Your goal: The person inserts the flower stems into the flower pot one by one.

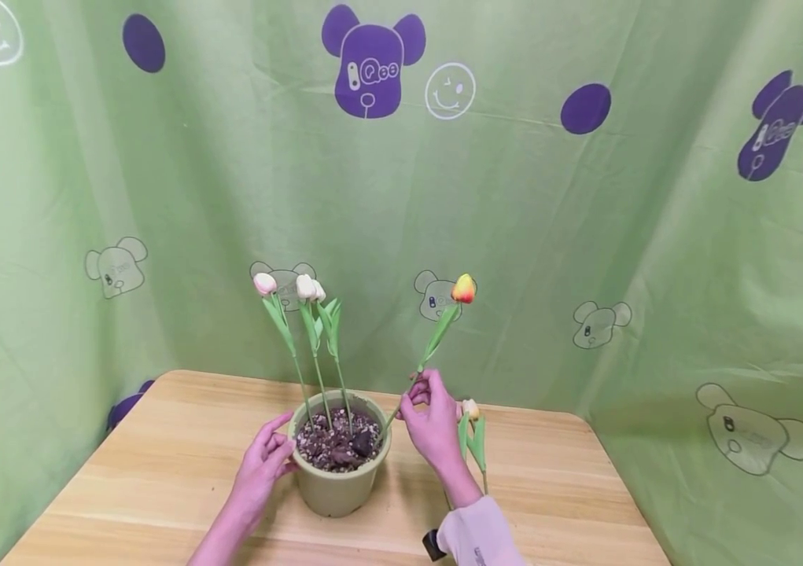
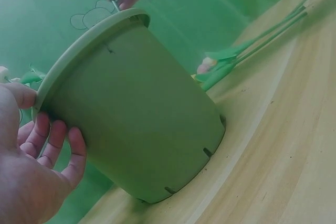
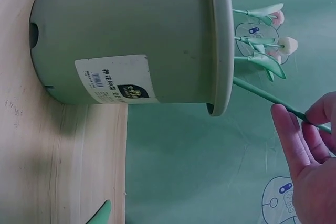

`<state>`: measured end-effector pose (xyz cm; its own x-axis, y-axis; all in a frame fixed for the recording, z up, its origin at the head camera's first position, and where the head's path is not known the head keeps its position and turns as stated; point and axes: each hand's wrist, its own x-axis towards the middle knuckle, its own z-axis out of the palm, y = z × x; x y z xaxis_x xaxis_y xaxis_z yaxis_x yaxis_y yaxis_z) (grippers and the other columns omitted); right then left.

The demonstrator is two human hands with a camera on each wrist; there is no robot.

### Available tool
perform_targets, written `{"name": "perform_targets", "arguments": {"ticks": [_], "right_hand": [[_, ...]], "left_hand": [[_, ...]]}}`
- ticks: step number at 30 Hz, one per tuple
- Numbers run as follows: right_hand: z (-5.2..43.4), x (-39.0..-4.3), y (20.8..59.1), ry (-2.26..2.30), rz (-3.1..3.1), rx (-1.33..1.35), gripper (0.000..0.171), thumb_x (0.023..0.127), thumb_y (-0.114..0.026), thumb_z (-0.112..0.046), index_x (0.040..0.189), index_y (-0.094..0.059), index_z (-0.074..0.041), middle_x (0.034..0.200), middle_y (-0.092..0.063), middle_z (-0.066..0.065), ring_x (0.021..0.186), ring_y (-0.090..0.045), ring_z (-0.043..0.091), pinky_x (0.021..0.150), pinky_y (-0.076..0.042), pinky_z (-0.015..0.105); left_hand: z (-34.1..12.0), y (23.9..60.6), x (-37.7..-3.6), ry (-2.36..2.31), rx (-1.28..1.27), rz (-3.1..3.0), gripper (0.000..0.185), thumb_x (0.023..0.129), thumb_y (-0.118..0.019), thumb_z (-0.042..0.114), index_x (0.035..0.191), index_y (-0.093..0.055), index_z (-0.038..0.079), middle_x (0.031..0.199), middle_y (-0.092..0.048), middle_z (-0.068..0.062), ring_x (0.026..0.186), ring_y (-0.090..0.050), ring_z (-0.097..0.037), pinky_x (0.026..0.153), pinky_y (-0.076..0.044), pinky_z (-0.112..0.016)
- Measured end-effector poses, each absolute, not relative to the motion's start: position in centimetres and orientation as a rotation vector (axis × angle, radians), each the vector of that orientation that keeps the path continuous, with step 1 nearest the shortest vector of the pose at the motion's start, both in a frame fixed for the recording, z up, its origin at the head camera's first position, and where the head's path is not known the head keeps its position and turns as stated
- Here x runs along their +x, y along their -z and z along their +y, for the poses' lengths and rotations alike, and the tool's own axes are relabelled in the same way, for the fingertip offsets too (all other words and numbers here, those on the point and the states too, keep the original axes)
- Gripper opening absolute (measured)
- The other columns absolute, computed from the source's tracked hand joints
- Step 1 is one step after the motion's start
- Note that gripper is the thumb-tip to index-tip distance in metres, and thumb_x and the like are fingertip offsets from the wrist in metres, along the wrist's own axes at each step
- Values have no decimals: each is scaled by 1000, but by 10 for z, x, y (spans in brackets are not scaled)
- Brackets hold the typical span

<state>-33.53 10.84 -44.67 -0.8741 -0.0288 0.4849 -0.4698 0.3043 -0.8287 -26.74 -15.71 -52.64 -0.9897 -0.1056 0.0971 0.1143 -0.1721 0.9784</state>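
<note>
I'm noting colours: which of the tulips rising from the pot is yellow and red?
The rightmost tulip, its stem pinched by the right hand and leaning right; the other three tulips in the pot are whitish or pale pink.

Red-yellow tulip (image 1: 464, 288) leaning right, stem end apparently in soil (image 1: 319, 454); olive-green pot (image 1: 336, 491) upright on table (image 1: 550, 487).
</note>
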Motion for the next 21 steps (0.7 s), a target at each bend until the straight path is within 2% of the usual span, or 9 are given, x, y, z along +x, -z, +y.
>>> {"name": "perform_targets", "arguments": {"ticks": [3,10,21], "right_hand": [[108,-334,447,-1605,-2205,457,32,88,-67,8,117,-58,-3,94,-64,14,78,-65,19,65,-66,36],[106,-332,451,-1635,-2225,481,32,88,-67,9,116,-59,-2,93,-64,15,79,-65,18,65,-66,32],[99,-333,439,-1767,-2094,465,32,88,-66,11,117,-58,-1,97,-62,17,81,-64,20,66,-66,32]], "left_hand": [[-157,527,-268,2305,-3,-1918,57,102,-57,5,156,-38,6,104,-60,-8,90,-64,-15,86,-62,-29],[-156,528,-268,2309,-5,-1915,57,102,-57,6,156,-39,7,104,-61,-10,91,-64,-16,87,-62,-30],[-158,525,-266,2295,-17,-1936,57,103,-56,7,156,-38,5,104,-61,-9,90,-63,-14,86,-61,-28]]}}
